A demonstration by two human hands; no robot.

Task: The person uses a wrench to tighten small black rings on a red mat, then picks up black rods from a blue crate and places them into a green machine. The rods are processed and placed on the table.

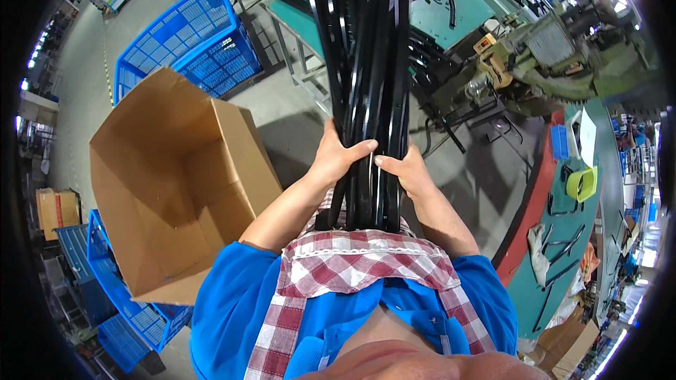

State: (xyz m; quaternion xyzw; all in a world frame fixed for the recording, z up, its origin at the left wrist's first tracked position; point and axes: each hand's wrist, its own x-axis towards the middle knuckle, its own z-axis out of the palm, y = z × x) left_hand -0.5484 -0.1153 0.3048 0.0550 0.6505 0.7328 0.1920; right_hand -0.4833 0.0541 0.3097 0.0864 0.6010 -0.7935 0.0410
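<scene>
A thick bundle of long, glossy black strips (370,63) stands upright in front of my chest, its lower end resting against my red-and-white checked apron (352,260). My left hand (338,155) wraps around the bundle from the left, fingers across its front. From the right, my right hand (405,169) grips the same bundle at about the same height. The bundle's top runs past the upper edge of the view.
A large open brown cardboard box (176,183) sits at my left on blue plastic crates (190,42). Green-topped workbenches (451,7) with more black strips stand behind and at right (563,239), beside a machine (542,56) and a yellow-green container (581,184).
</scene>
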